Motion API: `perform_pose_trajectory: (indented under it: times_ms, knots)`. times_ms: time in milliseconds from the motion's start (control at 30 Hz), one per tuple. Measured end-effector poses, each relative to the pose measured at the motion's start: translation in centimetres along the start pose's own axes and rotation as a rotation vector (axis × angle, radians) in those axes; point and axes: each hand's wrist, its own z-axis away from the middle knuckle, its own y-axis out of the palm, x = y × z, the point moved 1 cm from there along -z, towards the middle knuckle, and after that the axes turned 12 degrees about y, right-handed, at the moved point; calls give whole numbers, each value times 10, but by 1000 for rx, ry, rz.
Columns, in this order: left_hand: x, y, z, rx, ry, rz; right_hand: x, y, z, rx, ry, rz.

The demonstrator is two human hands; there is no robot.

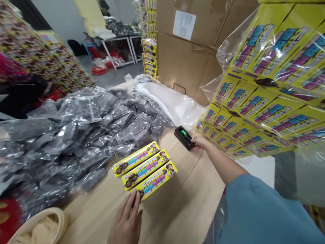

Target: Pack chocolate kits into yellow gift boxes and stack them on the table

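Three yellow printed boxes (146, 166) lie side by side on the wooden table (185, 203). My left hand (128, 215) rests its outstretched fingertips on the near end of the closest box. To the right of the boxes, my right hand (200, 142) reaches the front end of a black tape dispenser (184, 137) holding a green roll. Its fingers are closed at that end; whether they grip tape or the dispenser itself is too small to tell.
Grey plastic-wrapped packets (88, 118) pile up on the left. Stacked yellow boxes (254, 108) under clear film rise on the right. A cardboard carton (188, 57) stands behind white plastic bags (175, 105). A round beige container (61, 220) is at the lower left.
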Motion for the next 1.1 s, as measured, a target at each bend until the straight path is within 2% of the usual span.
perform_pose_trajectory:
  times_ms: [67,100,167,233,300,333,400,433,500,533,567,600,633,700,767,833,900,967,1000,1033,1100]
  knots:
    - [2,2,0,5,28,-13,-13,0,3,79,-40,-47]
    - [3,3,0,10,35,-17,-20,-1,4,78,-96,-58]
    - [5,3,1,18,32,-13,-35,-5,4,-34,-224,-31]
    - [5,1,1,45,5,9,-49,-12,4,-220,-297,35]
    - [4,-2,-1,73,-28,39,-65,-14,15,-359,-268,85]
    - [3,-5,-2,85,-41,58,-74,-10,29,-382,-254,98]
    - [2,-9,-4,93,-58,107,-92,16,70,-315,-287,105]
    - [3,-12,-4,91,-64,139,-99,39,97,-208,-326,88]
    - [6,-15,-1,70,-80,212,-109,97,151,179,-397,-51]
    - [8,-15,2,55,-92,249,-110,129,174,330,-364,-137]
    - [11,-15,4,42,-103,286,-108,158,192,413,-317,-220]
    - [14,-14,6,30,-115,320,-103,184,203,435,-268,-308]
    - [16,-11,7,22,-125,349,-98,206,207,404,-217,-381]
    - [18,-6,4,16,-149,393,-88,232,200,237,-174,-482]
    - [13,-7,-2,9,-178,433,-88,236,188,81,-220,-495]
    - [0,-20,2,-17,-216,470,-102,226,185,-16,-303,-371]
    - [-20,-46,26,-73,-243,497,-125,218,198,-68,-351,-155]
    - [-47,-79,76,-118,-248,535,-146,226,221,-10,-386,-23]
    - [-61,-96,108,-103,-261,575,-153,239,236,87,-436,33]
    - [-75,-112,144,-97,-323,602,-158,258,253,241,-507,89]
    - [-101,-140,219,-68,-558,596,-163,306,293,598,-648,244]
